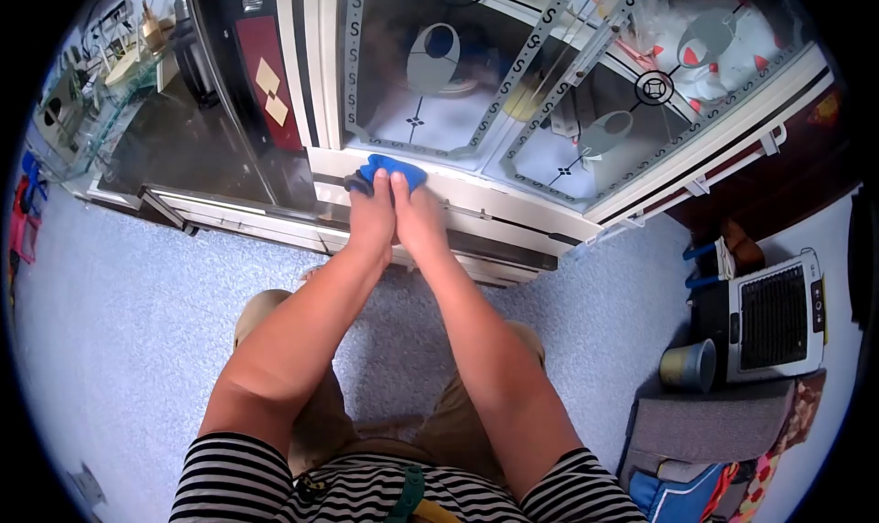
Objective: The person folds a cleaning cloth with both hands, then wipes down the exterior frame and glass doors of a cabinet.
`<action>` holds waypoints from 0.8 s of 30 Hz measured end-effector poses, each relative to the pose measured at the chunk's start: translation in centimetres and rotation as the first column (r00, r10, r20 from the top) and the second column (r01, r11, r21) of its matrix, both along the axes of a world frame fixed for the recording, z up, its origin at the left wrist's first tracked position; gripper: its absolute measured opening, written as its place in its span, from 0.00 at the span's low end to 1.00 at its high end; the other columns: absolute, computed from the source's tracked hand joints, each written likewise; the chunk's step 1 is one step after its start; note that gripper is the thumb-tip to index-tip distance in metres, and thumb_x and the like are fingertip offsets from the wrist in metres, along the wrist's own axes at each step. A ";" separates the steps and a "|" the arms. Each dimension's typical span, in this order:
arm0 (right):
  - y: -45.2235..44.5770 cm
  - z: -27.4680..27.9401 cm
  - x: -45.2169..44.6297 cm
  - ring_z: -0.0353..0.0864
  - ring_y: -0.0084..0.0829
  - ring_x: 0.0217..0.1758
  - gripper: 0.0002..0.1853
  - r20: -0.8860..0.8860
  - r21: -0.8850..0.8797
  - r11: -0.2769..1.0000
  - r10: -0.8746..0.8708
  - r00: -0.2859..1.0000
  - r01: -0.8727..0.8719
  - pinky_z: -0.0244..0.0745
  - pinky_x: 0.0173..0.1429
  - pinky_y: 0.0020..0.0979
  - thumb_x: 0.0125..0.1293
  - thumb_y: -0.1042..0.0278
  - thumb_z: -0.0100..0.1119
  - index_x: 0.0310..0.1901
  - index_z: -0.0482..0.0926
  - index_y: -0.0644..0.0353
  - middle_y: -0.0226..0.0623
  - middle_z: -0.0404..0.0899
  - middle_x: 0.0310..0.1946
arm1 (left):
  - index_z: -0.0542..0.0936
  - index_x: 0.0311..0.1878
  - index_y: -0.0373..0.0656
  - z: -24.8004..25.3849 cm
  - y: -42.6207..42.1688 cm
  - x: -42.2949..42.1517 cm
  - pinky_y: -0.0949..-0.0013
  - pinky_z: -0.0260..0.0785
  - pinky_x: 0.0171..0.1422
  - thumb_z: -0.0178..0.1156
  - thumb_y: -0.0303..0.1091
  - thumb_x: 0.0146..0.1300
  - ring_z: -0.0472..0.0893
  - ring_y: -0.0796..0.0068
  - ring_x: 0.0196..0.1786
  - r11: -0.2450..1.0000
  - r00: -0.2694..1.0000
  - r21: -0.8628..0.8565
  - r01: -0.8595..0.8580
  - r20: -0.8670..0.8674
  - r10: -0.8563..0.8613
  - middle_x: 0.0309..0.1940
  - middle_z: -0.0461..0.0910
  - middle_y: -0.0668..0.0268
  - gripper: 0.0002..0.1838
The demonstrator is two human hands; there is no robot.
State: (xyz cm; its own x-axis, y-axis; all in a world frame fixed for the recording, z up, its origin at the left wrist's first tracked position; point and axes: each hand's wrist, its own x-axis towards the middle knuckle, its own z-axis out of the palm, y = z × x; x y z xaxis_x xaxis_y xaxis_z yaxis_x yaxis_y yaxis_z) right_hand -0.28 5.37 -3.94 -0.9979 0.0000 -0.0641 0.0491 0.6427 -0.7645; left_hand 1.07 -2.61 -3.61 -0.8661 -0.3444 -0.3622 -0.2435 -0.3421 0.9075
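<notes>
A bunched blue cloth [396,166] sits at the tips of both my hands, against the pale lower front of the glass-doored cabinet [513,210]. My left hand [372,216] grips it from the left, thumb along the top. Pressed beside it, my right hand [418,219] holds the same cloth, its thumb next to the other one. The undersides of both hands are hidden. A small dark bit [357,183] shows at the cloth's left end; I cannot tell what it is. Just above are the patterned glass doors [430,84].
To the left stands a low dark-topped cabinet [192,157] with a glass shelf [114,116]. On the right are a grey heater-like appliance [776,317], a bin [689,366] and folded grey fabric [710,427]. A white rail [700,186] runs along the cabinet's right side.
</notes>
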 end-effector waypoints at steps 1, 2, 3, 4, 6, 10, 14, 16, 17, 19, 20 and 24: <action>-0.1 -0.1 0.0 0.80 0.61 0.48 0.38 -0.013 -0.002 1.000 0.000 1.000 0.000 0.70 0.56 0.52 0.75 0.37 0.34 0.45 0.80 0.71 0.65 0.81 0.38 | 0.60 0.71 0.33 -0.1 0.1 0.0 0.55 0.63 0.69 0.52 0.53 0.74 0.71 0.54 0.65 1.000 1.000 0.002 -0.002 0.005 0.002 0.66 0.69 0.46 0.35; -0.1 -0.4 -0.1 0.80 0.61 0.48 0.38 -0.010 0.000 1.000 0.002 1.000 -0.002 0.70 0.56 0.52 0.75 0.37 0.34 0.45 0.80 0.71 0.65 0.81 0.38 | 0.59 0.71 0.33 -0.2 0.2 0.0 0.52 0.66 0.67 0.52 0.53 0.74 0.71 0.53 0.65 1.000 1.000 0.014 -0.012 0.005 0.012 0.65 0.69 0.46 0.36; -0.1 -1.0 -0.3 0.80 0.62 0.48 0.38 -0.010 -0.023 1.000 0.015 1.000 -0.016 0.70 0.56 0.52 0.75 0.36 0.33 0.46 0.80 0.71 0.65 0.81 0.38 | 0.58 0.71 0.33 -0.2 0.2 -0.1 0.48 0.68 0.64 0.52 0.54 0.74 0.72 0.52 0.65 0.999 1.000 0.027 -0.023 0.004 0.023 0.65 0.69 0.46 0.36; -0.1 -1.6 -0.5 0.80 0.62 0.48 0.39 -0.010 -0.046 0.999 0.028 1.000 -0.029 0.70 0.56 0.52 0.75 0.36 0.33 0.46 0.80 0.72 0.65 0.81 0.38 | 0.58 0.71 0.33 -0.1 0.3 0.0 0.48 0.68 0.64 0.52 0.54 0.74 0.72 0.52 0.65 0.999 1.000 0.028 -0.025 0.005 0.025 0.65 0.69 0.46 0.36; -0.3 -2.5 -0.5 0.80 0.62 0.48 0.39 0.005 -0.027 0.999 0.029 1.000 -0.029 0.70 0.56 0.52 0.75 0.36 0.33 0.46 0.80 0.72 0.66 0.81 0.38 | 0.57 0.71 0.34 0.2 0.2 0.2 0.42 0.72 0.56 0.52 0.55 0.73 0.72 0.51 0.63 0.996 0.994 0.080 -0.047 0.101 0.039 0.64 0.69 0.46 0.38; -0.4 -2.1 -0.1 0.81 0.62 0.46 0.38 0.061 -0.053 0.997 0.055 0.997 -0.051 0.72 0.56 0.53 0.75 0.39 0.37 0.45 0.79 0.77 0.67 0.81 0.37 | 0.56 0.72 0.34 -1.2 -0.5 -0.2 0.38 0.74 0.48 0.52 0.56 0.73 0.73 0.51 0.61 0.996 0.989 0.090 -0.023 0.148 0.009 0.63 0.69 0.46 0.38; -0.3 -1.3 -0.3 0.83 0.60 0.42 0.38 0.062 -0.002 0.999 0.037 0.997 -0.037 0.75 0.53 0.51 0.75 0.39 0.38 0.42 0.79 0.78 0.66 0.81 0.35 | 0.58 0.70 0.33 -1.5 -0.6 -0.2 0.50 0.74 0.53 0.53 0.56 0.73 0.74 0.57 0.60 0.995 0.999 0.100 0.013 0.051 -0.019 0.61 0.71 0.48 0.38; -0.3 1.3 0.3 0.80 0.62 0.48 0.38 0.076 -0.030 1.000 0.003 0.997 -0.001 0.72 0.56 0.51 0.74 0.37 0.36 0.44 0.80 0.73 0.64 0.82 0.37 | 0.59 0.69 0.33 -1.3 -0.6 -0.2 0.55 0.73 0.55 0.53 0.55 0.72 0.74 0.59 0.60 0.998 0.999 0.067 0.018 -0.027 -0.017 0.60 0.72 0.49 0.37; -0.2 1.1 0.2 0.85 0.55 0.32 0.37 -0.050 -0.054 0.999 0.000 0.999 -0.003 0.79 0.44 0.48 0.75 0.40 0.39 0.39 0.78 0.78 0.63 0.81 0.32 | 0.59 0.69 0.32 -0.7 -0.5 -0.1 0.58 0.73 0.56 0.54 0.56 0.72 0.74 0.60 0.60 0.999 0.999 0.037 0.021 -0.049 -0.019 0.60 0.72 0.50 0.37; 0.0 1.2 0.1 0.85 0.55 0.32 0.37 -0.044 -0.068 0.998 0.011 0.999 -0.014 0.79 0.44 0.48 0.74 0.40 0.39 0.39 0.78 0.78 0.64 0.81 0.32 | 0.60 0.68 0.34 -0.8 -0.5 -0.2 0.58 0.73 0.55 0.56 0.56 0.70 0.74 0.61 0.60 0.999 0.997 0.039 0.027 -0.067 -0.025 0.59 0.73 0.51 0.38; 0.0 1.2 0.1 0.85 0.55 0.32 0.37 -0.045 -0.087 0.996 0.021 0.999 -0.025 0.79 0.44 0.48 0.74 0.40 0.39 0.40 0.78 0.78 0.64 0.81 0.32 | 0.60 0.68 0.34 -0.9 -0.5 -0.4 0.58 0.73 0.55 0.56 0.56 0.70 0.74 0.61 0.60 0.999 0.998 0.041 0.027 -0.062 -0.025 0.59 0.73 0.51 0.38; -0.1 -1.6 -0.8 0.84 0.56 0.32 0.37 -0.190 -0.079 0.997 -0.003 0.982 -0.012 0.79 0.45 0.48 0.75 0.40 0.39 0.41 0.78 0.77 0.66 0.81 0.33 | 0.62 0.68 0.35 0.5 -0.4 -0.2 0.57 0.74 0.55 0.56 0.53 0.71 0.75 0.59 0.59 0.996 1.000 0.084 0.005 0.029 -0.007 0.59 0.72 0.49 0.34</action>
State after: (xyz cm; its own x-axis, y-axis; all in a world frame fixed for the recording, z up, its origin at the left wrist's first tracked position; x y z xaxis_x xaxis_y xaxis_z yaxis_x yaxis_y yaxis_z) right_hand -1.03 5.24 -5.49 -0.9919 -0.0022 0.1271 -0.1049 0.5793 -0.8084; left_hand 0.90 -2.98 -3.11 -0.8568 -0.3063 -0.4148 -0.2718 -0.4153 0.8681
